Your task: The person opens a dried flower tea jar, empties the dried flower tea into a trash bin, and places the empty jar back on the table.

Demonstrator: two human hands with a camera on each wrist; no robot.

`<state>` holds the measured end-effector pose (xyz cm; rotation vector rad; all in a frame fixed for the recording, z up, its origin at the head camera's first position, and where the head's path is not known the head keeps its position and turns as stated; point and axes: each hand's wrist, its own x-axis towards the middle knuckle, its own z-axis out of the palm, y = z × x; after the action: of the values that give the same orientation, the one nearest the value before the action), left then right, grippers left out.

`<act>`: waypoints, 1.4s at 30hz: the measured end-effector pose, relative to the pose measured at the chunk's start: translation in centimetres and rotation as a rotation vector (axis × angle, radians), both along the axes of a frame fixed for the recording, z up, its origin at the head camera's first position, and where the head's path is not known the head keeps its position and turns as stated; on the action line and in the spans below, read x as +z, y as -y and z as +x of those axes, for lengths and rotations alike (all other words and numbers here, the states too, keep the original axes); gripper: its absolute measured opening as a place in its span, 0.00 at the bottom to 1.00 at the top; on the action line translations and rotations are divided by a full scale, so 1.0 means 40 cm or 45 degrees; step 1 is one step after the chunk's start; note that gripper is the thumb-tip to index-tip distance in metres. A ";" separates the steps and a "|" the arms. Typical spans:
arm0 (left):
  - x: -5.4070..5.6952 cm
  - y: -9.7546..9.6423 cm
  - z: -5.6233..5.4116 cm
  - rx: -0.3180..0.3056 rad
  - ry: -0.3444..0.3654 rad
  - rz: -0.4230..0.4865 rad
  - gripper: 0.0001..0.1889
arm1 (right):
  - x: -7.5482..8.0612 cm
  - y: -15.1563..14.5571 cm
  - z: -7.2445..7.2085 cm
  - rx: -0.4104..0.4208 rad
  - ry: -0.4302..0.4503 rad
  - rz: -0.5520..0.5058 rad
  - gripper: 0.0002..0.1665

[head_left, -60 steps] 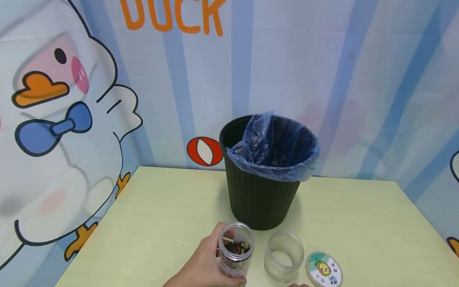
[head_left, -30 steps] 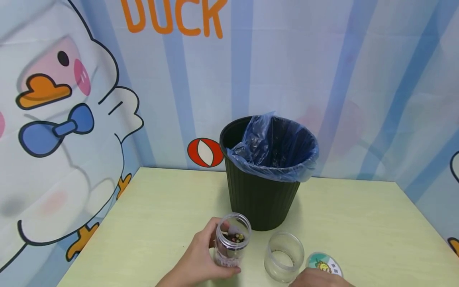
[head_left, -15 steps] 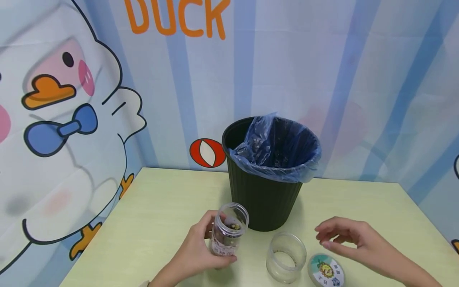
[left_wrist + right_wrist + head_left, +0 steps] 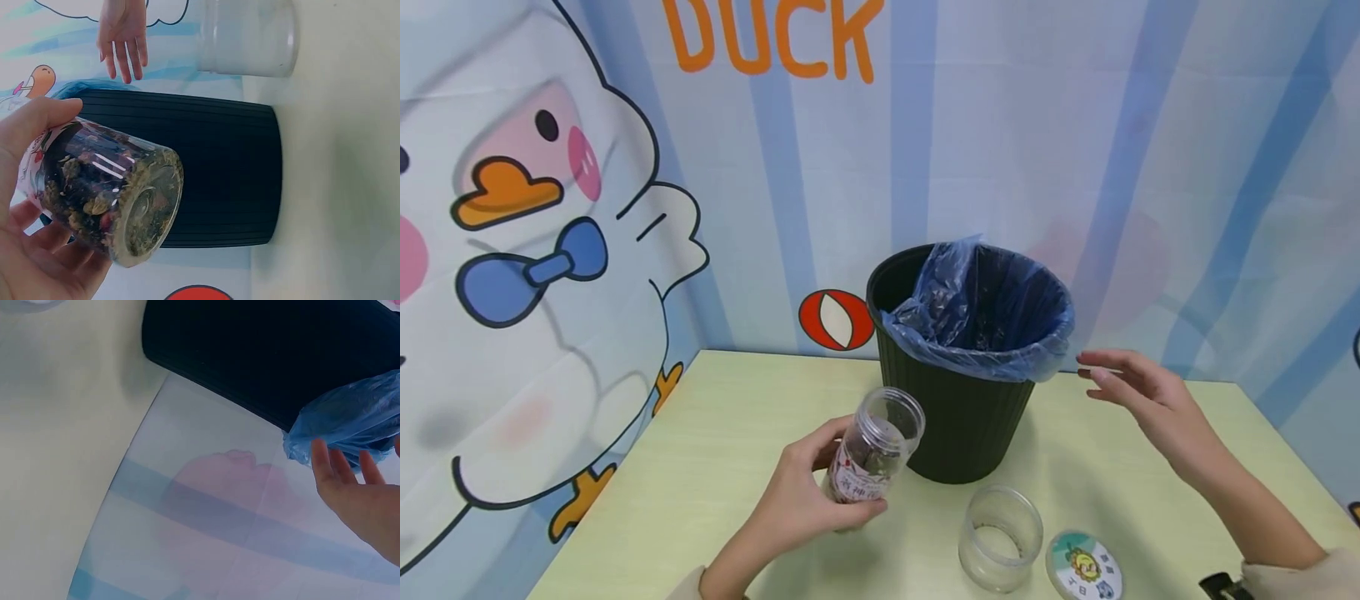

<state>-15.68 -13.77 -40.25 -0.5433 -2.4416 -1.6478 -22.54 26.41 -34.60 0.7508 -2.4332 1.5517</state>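
Observation:
My left hand point(image 4: 805, 487) grips a clear plastic jar point(image 4: 874, 450) with a printed label, its open mouth tilted up toward the bin. In the left wrist view the jar point(image 4: 112, 194) shows dried flowers and dark leaves against its base. My right hand point(image 4: 1150, 408) is raised in the air by the right side of the black trash bin point(image 4: 951, 425), fingers relaxed and holding nothing. From the right wrist, those fingertips overlap the blue bag point(image 4: 344, 419) that hangs over the bin's rim.
A second clear container point(image 4: 1000, 542), with a few specks inside, stands on the pale yellow table point(image 4: 737, 433) in front of the bin. Right of it lies a round printed lid point(image 4: 1084, 567). A cartoon backdrop point(image 4: 1000, 125) rises behind the table.
My left hand has lifted the jar off the tabletop area toward the bin and tilted it. My right hand has come up from the bottom edge, past the lid, to the bin's right side.

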 end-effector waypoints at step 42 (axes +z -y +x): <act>0.349 -0.039 -0.145 0.198 -0.471 -0.462 0.42 | 0.065 0.179 -0.170 -0.390 0.238 -0.495 0.31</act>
<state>-21.47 -12.21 -26.29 -0.6206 -2.4289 -0.9479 -29.32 19.26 -31.98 0.1622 -2.1249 1.9431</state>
